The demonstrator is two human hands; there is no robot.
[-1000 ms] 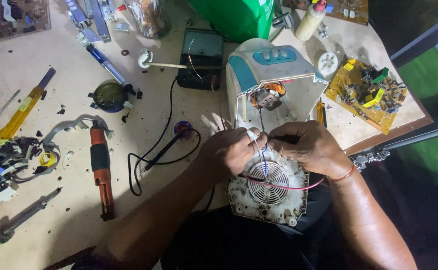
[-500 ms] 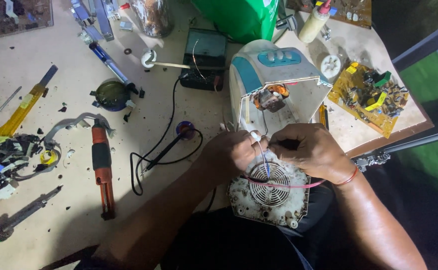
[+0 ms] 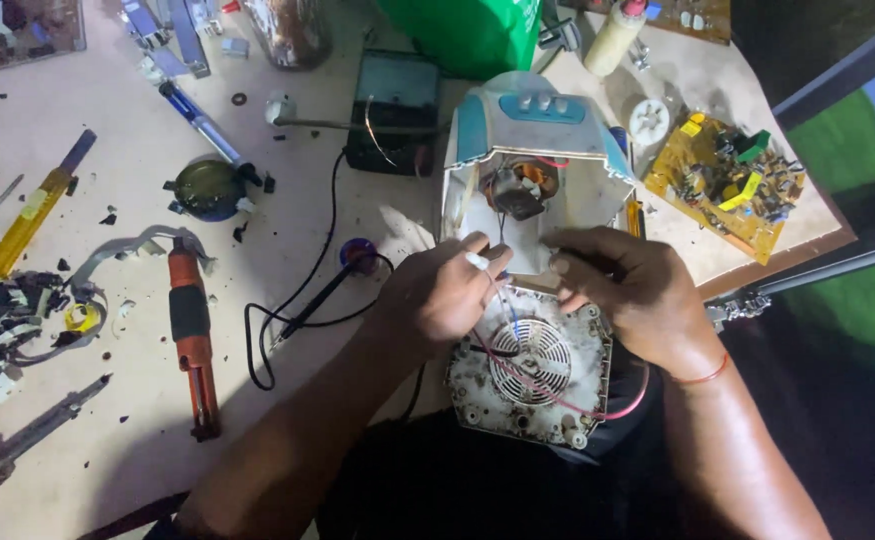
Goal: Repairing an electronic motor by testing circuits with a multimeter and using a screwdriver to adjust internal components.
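Both hands are working over an opened white and blue appliance (image 3: 529,150) sitting at the table's (image 3: 77,440) near right edge, just in front of the person. The left hand (image 3: 442,295) is pinching a thin white wire end (image 3: 477,262) between thumb and forefinger, other fingers curling in loosely. The right hand (image 3: 627,285) is sitting just beside it, fingers bunched together and bending down toward the same spot; cannot tell if it is actually gripping anything. Under the hands a dirty round fan grille (image 3: 529,362) is lying, with a red wire (image 3: 597,410) looping across it and a blue wire (image 3: 510,305) running down from the left fingers. Inside the open housing a small motor (image 3: 517,192) is showing. To the left, well apart, an orange-handled soldering iron (image 3: 192,335) is lying on the table, with a black probe and cord (image 3: 302,305) between it and the hands. A yellow circuit board (image 3: 727,185) is resting at the right edge, near the appliance. A yellow utility knife (image 3: 27,215) and a tangle of scrap wires (image 3: 7,320) are lying at far left.
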